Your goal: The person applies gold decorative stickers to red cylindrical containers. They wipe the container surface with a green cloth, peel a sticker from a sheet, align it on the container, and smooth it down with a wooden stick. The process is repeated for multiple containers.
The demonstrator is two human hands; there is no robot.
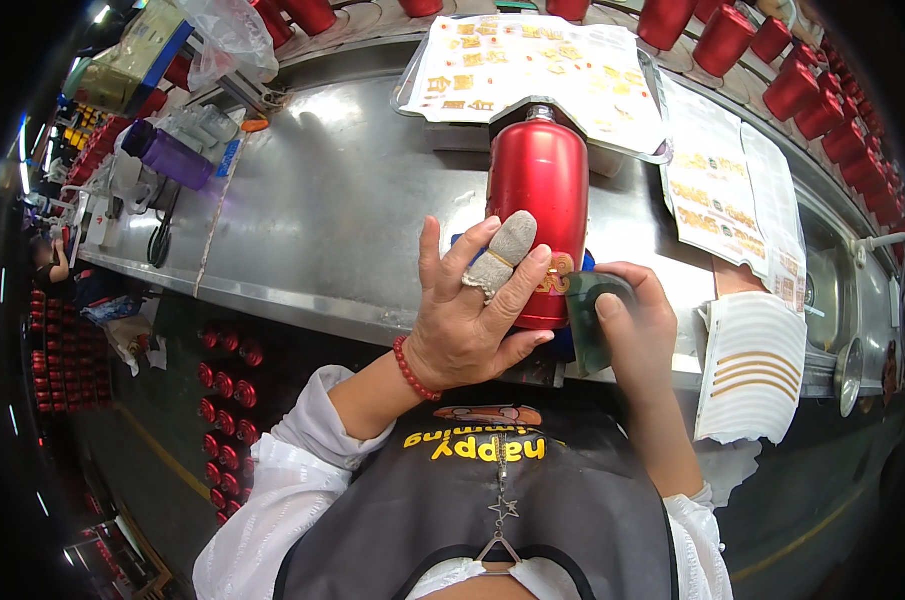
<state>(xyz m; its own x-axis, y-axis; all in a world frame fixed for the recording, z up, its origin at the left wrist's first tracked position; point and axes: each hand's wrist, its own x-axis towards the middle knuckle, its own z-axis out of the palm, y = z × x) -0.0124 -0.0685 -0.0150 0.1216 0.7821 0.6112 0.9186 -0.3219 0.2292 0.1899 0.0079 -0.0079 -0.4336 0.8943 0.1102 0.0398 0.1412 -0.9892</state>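
A red metal bottle (540,170) lies on the steel worktop, its base toward me and its far end in a dark holder. My left hand (457,335) rests on the bottle near its base with the fingers spread. A grey cloth finger cover (512,238) sits on one finger, tied with a band. Beside the left fingertips, a small gold decal (555,272) shows on the red surface. On the bottle's right side, my right hand (644,335) grips a flat, dark green translucent scraper (585,325) close to the decal. Part of the scraper is hidden by that hand.
A white decal sheet (612,95) lies on a tray beyond the bottle. More sheets (722,195) hang at the right, above a striped white sheet (757,365). A sink (822,290) is far right. A purple bottle (172,158) stands left. Red bottles (722,42) line the conveyor behind.
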